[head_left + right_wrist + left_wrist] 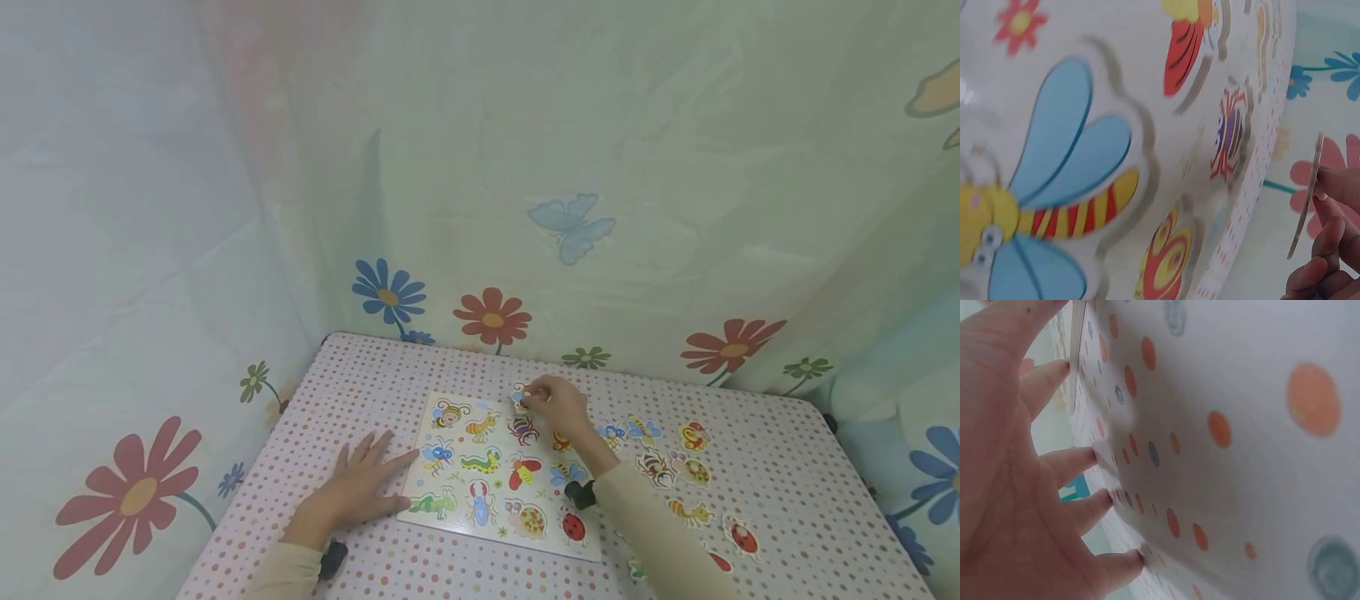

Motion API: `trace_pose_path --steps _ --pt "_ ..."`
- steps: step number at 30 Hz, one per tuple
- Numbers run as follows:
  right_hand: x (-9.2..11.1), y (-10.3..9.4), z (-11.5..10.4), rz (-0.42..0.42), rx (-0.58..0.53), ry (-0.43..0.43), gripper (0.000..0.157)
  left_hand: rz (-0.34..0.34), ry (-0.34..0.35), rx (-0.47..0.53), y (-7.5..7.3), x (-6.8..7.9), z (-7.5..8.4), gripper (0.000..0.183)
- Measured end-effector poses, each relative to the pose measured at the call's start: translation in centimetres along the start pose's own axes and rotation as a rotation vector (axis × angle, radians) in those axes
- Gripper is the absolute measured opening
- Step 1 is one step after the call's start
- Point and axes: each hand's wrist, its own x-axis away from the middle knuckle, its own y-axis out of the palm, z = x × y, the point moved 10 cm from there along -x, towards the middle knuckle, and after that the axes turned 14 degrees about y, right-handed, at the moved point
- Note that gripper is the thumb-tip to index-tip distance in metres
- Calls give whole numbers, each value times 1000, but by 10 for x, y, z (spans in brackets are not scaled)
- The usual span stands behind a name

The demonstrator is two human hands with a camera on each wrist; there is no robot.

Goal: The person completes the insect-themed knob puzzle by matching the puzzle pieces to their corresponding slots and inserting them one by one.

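Observation:
A flat wooden insect puzzle board lies on the dotted table, with rows of printed insect pictures in outlined recesses. My right hand pinches a small insect puzzle piece between thumb and fingers, above the board's far edge. In the right wrist view this thin piece appears edge-on, raised off the board, so its picture is hidden there. My left hand lies spread beside the board's left edge, thumb and index fingertip right at the edge. Its other fingertips rest on the tabletop in the left wrist view.
Several loose insect pieces lie right of the board, among them a ladybug piece, a striped beetle piece and a caterpillar-like yellow piece. My right sleeve covers part of them. A flower-printed curtain hangs behind the table.

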Motion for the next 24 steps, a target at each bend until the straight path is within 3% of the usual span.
trace_pose_path --steps 8,24 --pt "9 18 -28 -5 -16 -58 16 0 -4 -2 2 -1 -2 76" --pt "15 60 -60 -38 -28 -120 10 13 3 -7 -1 1 0 75"
